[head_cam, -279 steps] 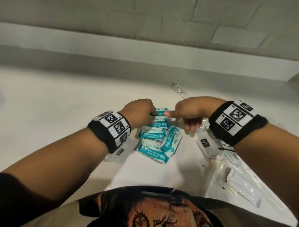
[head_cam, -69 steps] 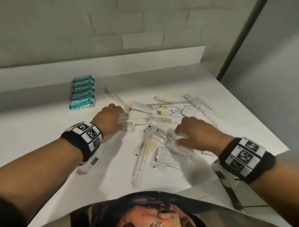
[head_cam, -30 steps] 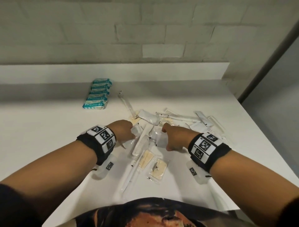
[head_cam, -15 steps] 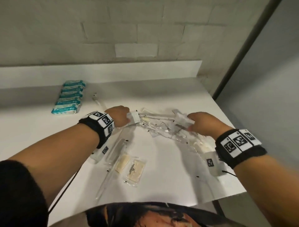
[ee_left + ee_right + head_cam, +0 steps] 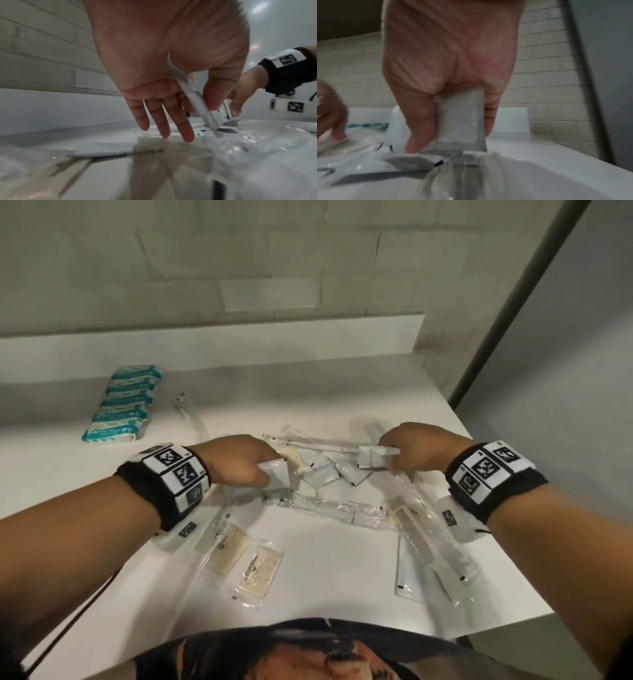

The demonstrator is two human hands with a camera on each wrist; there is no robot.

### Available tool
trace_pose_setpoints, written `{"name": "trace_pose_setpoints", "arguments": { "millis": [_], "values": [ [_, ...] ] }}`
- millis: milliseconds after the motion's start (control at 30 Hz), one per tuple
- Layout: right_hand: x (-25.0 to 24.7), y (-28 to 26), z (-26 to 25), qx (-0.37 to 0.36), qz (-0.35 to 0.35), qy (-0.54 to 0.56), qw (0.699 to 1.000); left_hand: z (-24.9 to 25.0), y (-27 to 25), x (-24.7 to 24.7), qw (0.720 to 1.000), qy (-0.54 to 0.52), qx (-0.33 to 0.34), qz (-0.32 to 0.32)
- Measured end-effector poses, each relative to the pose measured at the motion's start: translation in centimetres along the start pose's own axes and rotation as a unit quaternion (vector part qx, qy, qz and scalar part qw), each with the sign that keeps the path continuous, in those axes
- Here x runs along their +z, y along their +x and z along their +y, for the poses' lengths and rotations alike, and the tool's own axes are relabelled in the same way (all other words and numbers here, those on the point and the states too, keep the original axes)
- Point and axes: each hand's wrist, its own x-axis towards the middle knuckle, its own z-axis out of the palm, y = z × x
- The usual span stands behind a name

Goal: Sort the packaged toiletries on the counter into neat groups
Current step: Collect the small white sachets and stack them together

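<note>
White desk (image 5: pixel 342 559) against tiled wall. Done: wipe packs (image 5: pixel 123 405) in a tidy row, rear left. Left: clear-wrapped items (image 5: pixel 329 508) scattered mid-desk. Left hand (image 5: pixel 239 460) pinches one sachet (image 5: pixel 275 474); right hand (image 5: pixel 418 450) pinches another sachet (image 5: pixel 375 457). Sorting judged roughly a third complete.

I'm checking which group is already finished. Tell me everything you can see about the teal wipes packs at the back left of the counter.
The teal wipes packs are soft, glossy plastic pouches, teal and white with small white print too blurred to read. About six lie flat in one tidy row, each overlapping the next, running from near the counter's rear upstand toward the person. They sit apart from the loose clear-wrapped items, and neither hand touches them.
</note>
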Motion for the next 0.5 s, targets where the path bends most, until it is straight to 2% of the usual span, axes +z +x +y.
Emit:
{"name": "trace_pose_setpoints", "arguments": {
  "millis": [100, 167, 233, 300, 400, 500],
  "values": [
    [0.5, 2.2, -1.4, -0.043, -0.008, -0.05, 0.998, 0.1, 0.6, -0.4, 0.999, -0.014, -0.023, 0.033],
    [1.4, 3.6, -1.9, -0.076, 0.04, -0.093, 0.992, 0.5, 1.5, -0.4, 0.998, -0.039, -0.035, 0.047],
    [1.7, 4.5, -2.0, -0.078, 0.063, -0.112, 0.989, 1.0, 2.5, -0.3, 0.996, -0.063, -0.032, 0.057],
    [1.5, 4.9, -2.0, -0.067, 0.047, -0.139, 0.987, 2.0, 3.4, 0.0, 0.996, -0.055, -0.018, 0.069],
    [1.0, 4.1, -1.1, -0.06, 0.086, -0.161, 0.981, 5.1, 4.1, 1.0, 0.995, -0.003, 0.052, 0.079],
    [0.2, 1.7, 0.6, -0.022, 0.114, -0.036, 0.993, 9.5, 3.7, 2.1, 0.984, 0.041, 0.168, 0.03]
  ]
}}
